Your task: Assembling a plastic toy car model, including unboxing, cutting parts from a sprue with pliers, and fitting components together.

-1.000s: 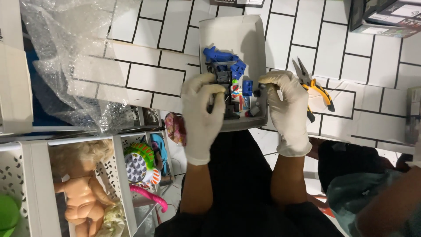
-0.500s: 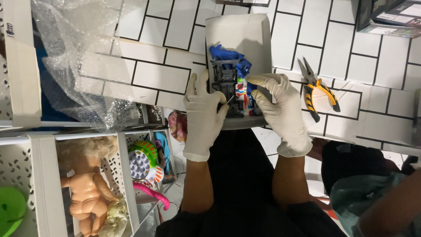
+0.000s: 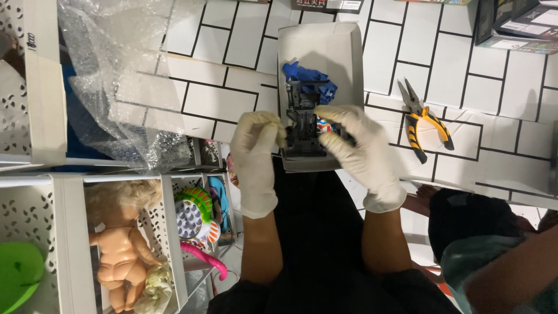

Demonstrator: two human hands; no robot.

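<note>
Both gloved hands are on a small black plastic toy frame (image 3: 305, 125), held just above the near end of a grey cardboard tray (image 3: 343, 46), and this looks like a fitting or prying step on that frame, with both hands working the same piece. The left hand (image 3: 256, 154) pinches in from nine o'clock, its fingertips pressed to the frame's left edge in a narrow grip on the part. The right hand (image 3: 360, 151) comes over from three o'clock, its fingers (image 3: 334, 113) draped across the top right corner and wrapped around the side, so its grip is closed on the frame too. The frame sits squarely between the two grips, upright along the twelve-to-six line, with its far end over the blue plastic pieces (image 3: 308, 75) lying in the tray at twelve o'clock. A bit of red and blue shows under the right fingers, too hidden to name. My read: the next move calls for a steady hold on one side while the other side presses or twists, with small force, since the frame looks thin. Out at three o'clock, well apart on the white tiled tabletop (image 3: 232, 99), lie pliers (image 3: 427, 119) with yellow and black handles, untouched. Crumpled bubble wrap (image 3: 122, 75) sits at ten o'clock.
</note>
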